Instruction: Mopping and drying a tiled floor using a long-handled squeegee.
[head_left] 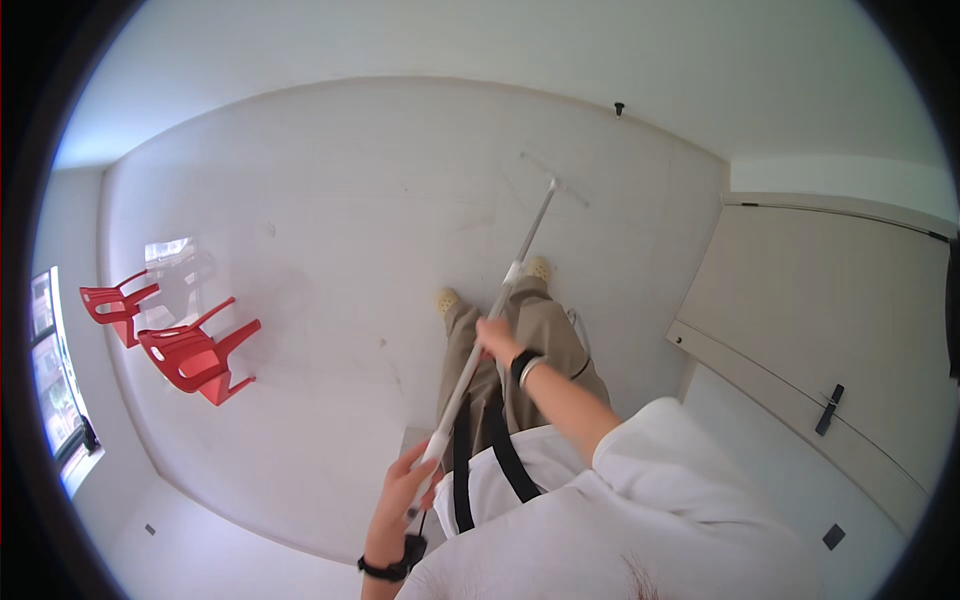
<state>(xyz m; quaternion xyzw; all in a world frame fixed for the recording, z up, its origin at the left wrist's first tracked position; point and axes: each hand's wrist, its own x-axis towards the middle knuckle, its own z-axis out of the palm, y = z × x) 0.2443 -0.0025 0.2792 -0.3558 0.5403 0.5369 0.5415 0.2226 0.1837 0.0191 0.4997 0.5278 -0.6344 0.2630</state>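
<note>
A long-handled mop (468,378) with a white and silver pole runs slantwise from my waist to the floor ahead. Its wide, pale head (555,185) lies on the floor beyond my feet and blends with it, so its outline is faint. Low on my left, my left hand (402,484) is closed round the pole near its upper end. Farther down the pole, in front of my thighs, my right hand (497,340) grips it. Both hands are on the same pole, the right one ahead of the left.
Two red plastic chairs (195,358) stand on the floor at the left, near a window (60,370). A pale door (820,300) with a black handle is at the right. A small dark doorstop (619,108) sits by the far wall. My yellow clogs (447,300) stand on the pale floor.
</note>
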